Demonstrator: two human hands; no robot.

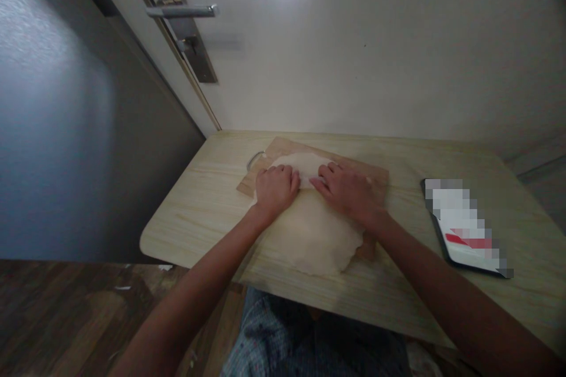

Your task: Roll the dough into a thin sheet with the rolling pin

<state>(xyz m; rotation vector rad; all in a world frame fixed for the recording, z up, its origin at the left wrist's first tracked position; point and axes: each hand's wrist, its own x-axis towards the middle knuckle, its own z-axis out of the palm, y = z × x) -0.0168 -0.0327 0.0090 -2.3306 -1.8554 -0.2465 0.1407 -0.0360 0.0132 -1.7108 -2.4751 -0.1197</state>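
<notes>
A thin, pale sheet of dough (321,235) with an uneven edge lies over a wooden cutting board (367,169) and hangs past its near side onto the table. My left hand (277,188) has its fingers curled down on the dough's left part. To the right, my right hand (347,188) is likewise closed on the dough, thumb pointing toward the left hand. Between the two hands runs a lighter band of dough that looks folded or rolled; whether anything is inside it I cannot tell. The undersides of both hands are hidden.
A metal handle (255,159) sticks out at the board's left corner. On the right of the light wooden table (190,200) lies a phone (464,230) with a blurred screen. Behind the table stands a white door with a lever handle (183,11).
</notes>
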